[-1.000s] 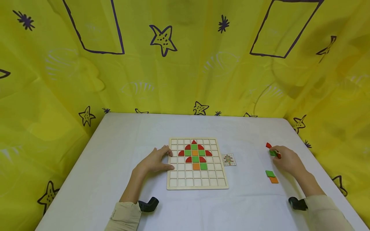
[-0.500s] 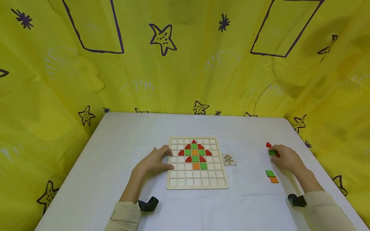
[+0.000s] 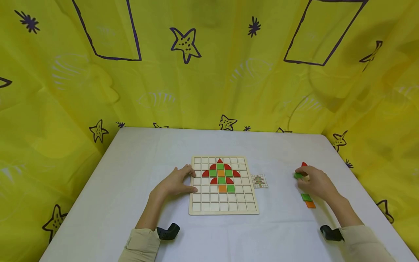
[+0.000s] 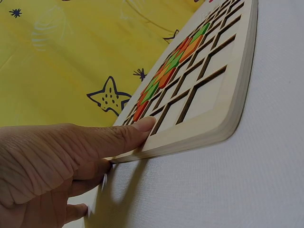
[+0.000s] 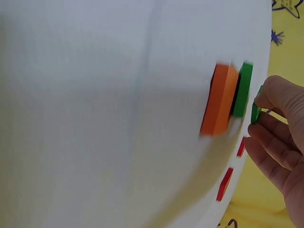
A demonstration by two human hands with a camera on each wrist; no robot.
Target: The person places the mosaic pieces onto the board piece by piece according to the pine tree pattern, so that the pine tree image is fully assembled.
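Note:
My left hand (image 3: 175, 182) rests at the left edge of a wooden grid board (image 3: 223, 207), its thumb lying on the frame in the left wrist view. On the board, red, green and orange tiles (image 3: 221, 173) form a tree shape. Farther right, my right hand (image 3: 316, 183) pinches a green tile (image 5: 256, 107) between thumb and fingers, over the white table. Just beyond that hand lies a red piece (image 3: 304, 163). A second green tile (image 3: 306, 197) and an orange tile (image 3: 310, 205) lie nearer to me, touching each other.
A small card (image 3: 259, 181) printed with a gridded tree lies against the board's right side. Two red pieces show in the right wrist view, one of them the lower red piece (image 5: 224, 184). Yellow patterned cloth (image 3: 209, 91) hangs behind the white table (image 3: 278, 233).
My right hand has picked up a green tile from the spot by the red pieces and shifted left and slightly toward me. The left hand and the board stay put.

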